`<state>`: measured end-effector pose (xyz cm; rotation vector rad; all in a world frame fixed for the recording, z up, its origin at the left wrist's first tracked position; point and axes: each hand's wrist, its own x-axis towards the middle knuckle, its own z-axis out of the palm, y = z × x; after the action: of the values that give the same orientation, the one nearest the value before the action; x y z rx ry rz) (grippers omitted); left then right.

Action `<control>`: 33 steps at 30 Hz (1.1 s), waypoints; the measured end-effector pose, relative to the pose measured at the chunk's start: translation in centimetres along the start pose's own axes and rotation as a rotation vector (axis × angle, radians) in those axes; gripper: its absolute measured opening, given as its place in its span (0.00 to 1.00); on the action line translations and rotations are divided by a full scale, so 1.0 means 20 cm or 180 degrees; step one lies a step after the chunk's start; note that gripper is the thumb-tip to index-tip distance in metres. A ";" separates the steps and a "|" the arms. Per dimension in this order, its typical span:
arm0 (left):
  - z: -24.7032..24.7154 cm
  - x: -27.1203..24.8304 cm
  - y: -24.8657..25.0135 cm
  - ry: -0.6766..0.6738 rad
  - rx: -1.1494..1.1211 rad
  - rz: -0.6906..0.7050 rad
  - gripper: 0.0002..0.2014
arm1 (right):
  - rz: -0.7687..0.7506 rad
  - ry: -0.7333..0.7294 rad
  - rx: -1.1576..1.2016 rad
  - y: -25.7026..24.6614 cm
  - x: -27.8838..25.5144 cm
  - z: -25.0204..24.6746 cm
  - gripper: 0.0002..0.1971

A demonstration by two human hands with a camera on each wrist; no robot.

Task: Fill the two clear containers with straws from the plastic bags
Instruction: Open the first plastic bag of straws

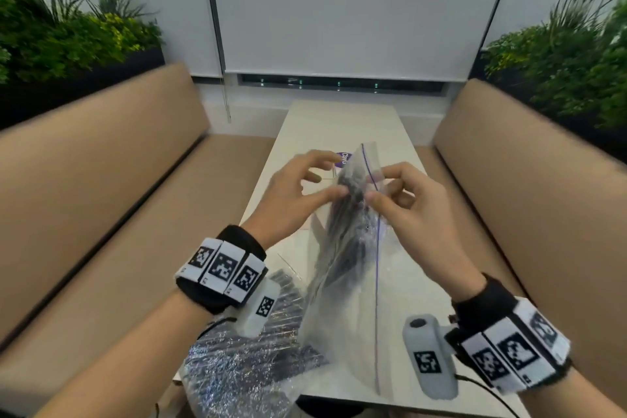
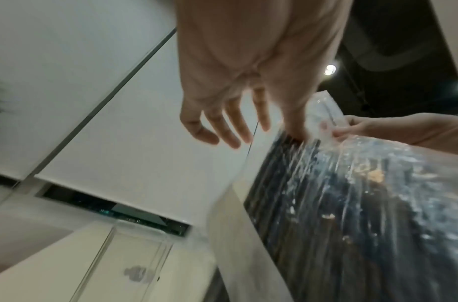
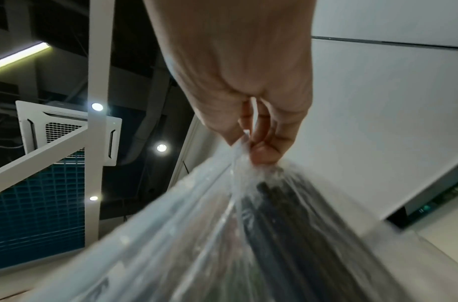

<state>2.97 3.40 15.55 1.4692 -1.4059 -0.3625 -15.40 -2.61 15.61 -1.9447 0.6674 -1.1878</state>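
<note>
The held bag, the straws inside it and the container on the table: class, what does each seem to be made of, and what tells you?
Held bag: thin clear plastic film, glossy; it crinkles where the right hand pinches it.
Straws: dark and thin; plastic or paper, unclear through the film.
Container: rigid clear plastic, probably acrylic; straight see-through walls, sharp edges.

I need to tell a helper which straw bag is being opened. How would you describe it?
Over the white table, find the hands. It is the clear zip bag of dark straws held upright between them; the other bag lies flat at the near edge.
</note>
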 end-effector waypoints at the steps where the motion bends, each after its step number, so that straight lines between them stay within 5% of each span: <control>1: 0.00 0.00 0.00 0.0321 -0.0126 -0.0020 0.08 | 0.0035 0.0017 0.0034 0.00 -0.01 0.02 0.10; 7: 0.06 -0.02 0.13 -0.0074 -0.1140 -0.0400 0.07 | -0.0129 -0.0244 -0.0211 -0.03 -0.04 0.12 0.11; 14: 0.01 -0.02 0.14 -0.0479 -0.1877 -0.0854 0.09 | 0.0276 -0.0230 -0.0145 -0.04 -0.04 0.06 0.05; 23: 0.09 -0.01 0.13 0.0099 -0.1614 -0.1176 0.04 | 0.0521 -0.0135 -0.0185 -0.03 -0.03 0.05 0.03; 33: 0.11 -0.03 0.13 -0.0157 -0.2179 -0.1301 0.09 | 0.0929 -0.0106 0.0308 0.01 -0.02 0.04 0.12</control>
<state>-0.35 3.55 16.43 1.1549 -0.8675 -1.0303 -14.81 -2.08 15.06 -1.7145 0.8286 -0.9863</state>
